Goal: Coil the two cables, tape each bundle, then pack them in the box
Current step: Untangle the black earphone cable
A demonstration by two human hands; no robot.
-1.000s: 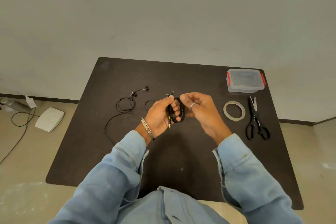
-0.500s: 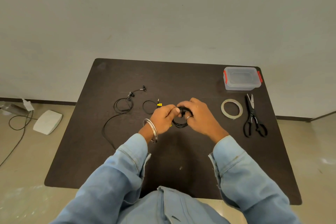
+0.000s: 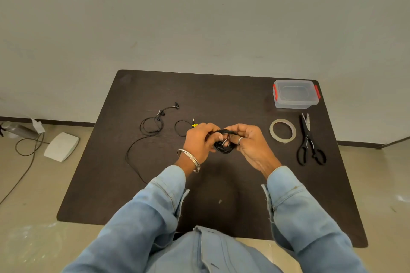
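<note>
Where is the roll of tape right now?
The roll of tape lies flat on the table's right side, between the person's right hand and the scissors, just in front of the closed plastic box.

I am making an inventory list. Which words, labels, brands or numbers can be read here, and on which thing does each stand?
None can be read.
Yellow tag on the loose earphone cable: too small to tell whether it carries text.
Scissors, tape roll, plastic box: no print shows.

place: plain workroom or office | signs: bare pale wall [image 3: 199, 17] | dark table [image 3: 221, 95] set against it | beige hard floor [image 3: 33, 195] | white device [image 3: 61, 146] and loose cord [image 3: 24, 162] on the floor at left
</note>
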